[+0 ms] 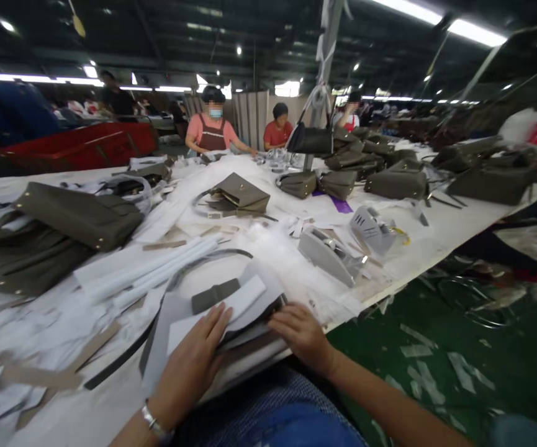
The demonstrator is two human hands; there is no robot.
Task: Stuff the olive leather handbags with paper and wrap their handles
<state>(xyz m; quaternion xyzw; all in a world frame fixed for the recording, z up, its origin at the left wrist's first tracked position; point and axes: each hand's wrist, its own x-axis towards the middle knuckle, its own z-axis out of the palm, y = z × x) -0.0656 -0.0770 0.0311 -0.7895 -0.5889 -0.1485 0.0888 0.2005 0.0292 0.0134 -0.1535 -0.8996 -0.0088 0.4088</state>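
A handbag (154,347) with a pale grey covering lies at the table's near edge in front of me. My left hand (196,354) rests on it with fingers stretched out flat over a white strip (244,303). Behind that strip sits a small olive-grey piece (215,294). At the bag's right end, my right hand (303,332) has its fingers curled over the edge, beside a dark part with a metallic glint; the fingertips are partly hidden. A dark strap (123,360) curves out from the bag to the left.
Olive-grey handbags lie at the left (77,214), in the middle (243,194) and at the back right (396,180). Two tape dispensers (328,254) stand right of centre. Paper scraps (12,397) cover the left. Co-workers (212,127) sit across the table. A metal post (326,56) rises behind.
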